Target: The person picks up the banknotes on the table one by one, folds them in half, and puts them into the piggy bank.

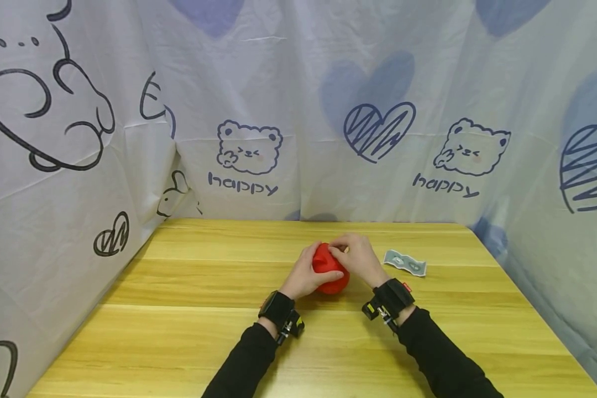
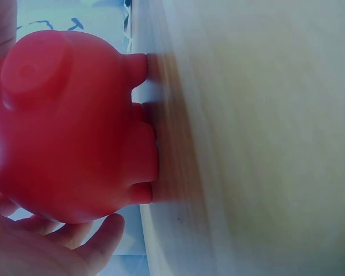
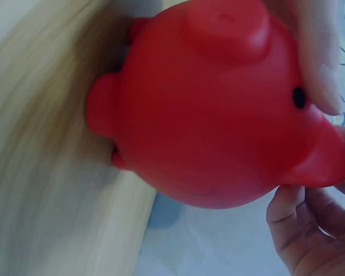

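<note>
A red piggy bank (image 1: 334, 286) stands on its short feet on the wooden table, its snout facing the wrist cameras. My left hand (image 1: 300, 277) grips it from the left, with the thumb across its front. Fingers of that hand (image 2: 52, 247) curve along its side in the left wrist view. At its upper right, my right hand (image 1: 362, 260) pinches the ear (image 3: 325, 155) between thumb and fingers. Whether anything thin sits under those fingertips is hidden. One black eye (image 3: 299, 98) shows beside the left thumb.
A creased grey-green paper note (image 1: 405, 262) lies on the table (image 1: 189, 331) to the right of the right hand. White curtains (image 1: 303, 83) with bear and heart drawings enclose the table at the back and both sides.
</note>
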Demonstrator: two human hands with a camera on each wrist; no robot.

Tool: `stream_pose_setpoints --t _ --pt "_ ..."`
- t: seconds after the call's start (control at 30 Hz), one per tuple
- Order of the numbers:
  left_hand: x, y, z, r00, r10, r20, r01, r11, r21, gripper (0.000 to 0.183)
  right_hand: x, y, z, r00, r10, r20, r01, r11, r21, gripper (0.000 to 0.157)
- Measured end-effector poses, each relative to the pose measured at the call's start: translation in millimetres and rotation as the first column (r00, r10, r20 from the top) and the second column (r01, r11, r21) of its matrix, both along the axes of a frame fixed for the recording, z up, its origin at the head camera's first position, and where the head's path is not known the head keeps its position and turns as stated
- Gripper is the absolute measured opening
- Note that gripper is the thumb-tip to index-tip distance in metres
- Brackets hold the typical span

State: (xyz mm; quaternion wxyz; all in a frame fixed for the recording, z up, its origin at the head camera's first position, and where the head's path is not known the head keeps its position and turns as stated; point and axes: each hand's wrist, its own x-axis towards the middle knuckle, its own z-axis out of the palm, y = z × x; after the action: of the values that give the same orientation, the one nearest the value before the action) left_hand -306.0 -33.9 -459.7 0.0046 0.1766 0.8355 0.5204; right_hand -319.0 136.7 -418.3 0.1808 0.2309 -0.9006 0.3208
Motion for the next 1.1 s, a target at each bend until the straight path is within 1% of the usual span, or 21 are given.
stream_pose_setpoints --t 0.17,0.3,0.43,0.7,0.97,1.03,1.1 --pt "0.3 -0.2 0.5 1.000 -0.003 -0.001 0.003 1.000 0.007 0.094 4.4 0.0 -0.4 0.999 0.018 -0.041 -0.018 1.000 0.012 0.016" --pt "0.4 -0.4 0.2 1.000 0.005 0.003 -0.005 1.000 0.002 0.095 5.9 -0.6 -2.4 0.998 0.026 -0.064 -0.023 0.999 0.042 0.020" --pt "0.4 -0.2 0.6 1.000 0.003 0.012 -0.003 1.000 0.000 0.096 7.7 -0.6 -3.6 0.995 0.025 -0.092 -0.019 0.998 0.061 0.020" --pt "0.8 0.0 2.2 1.000 0.003 0.022 -0.003 1.000 0.002 0.095 10.5 0.1 -4.3 0.981 0.014 -0.192 0.008 0.994 0.112 0.017" --pt "1.3 0.1 1.5 1.000 0.009 0.027 -0.009 1.000 -0.002 0.096 9.6 1.1 -6.7 0.979 0.011 -0.203 0.009 0.995 0.098 0.016" --pt "1.9 0.2 1.6 1.000 0.008 0.025 -0.008 1.000 0.002 0.096 8.2 2.4 -8.3 0.982 0.003 -0.190 0.012 0.997 0.082 0.017" --pt "2.6 0.3 1.8 1.000 0.008 0.026 -0.008 1.000 0.002 0.095 7.0 4.7 -10.0 0.987 -0.003 -0.160 0.010 0.999 0.045 0.017"
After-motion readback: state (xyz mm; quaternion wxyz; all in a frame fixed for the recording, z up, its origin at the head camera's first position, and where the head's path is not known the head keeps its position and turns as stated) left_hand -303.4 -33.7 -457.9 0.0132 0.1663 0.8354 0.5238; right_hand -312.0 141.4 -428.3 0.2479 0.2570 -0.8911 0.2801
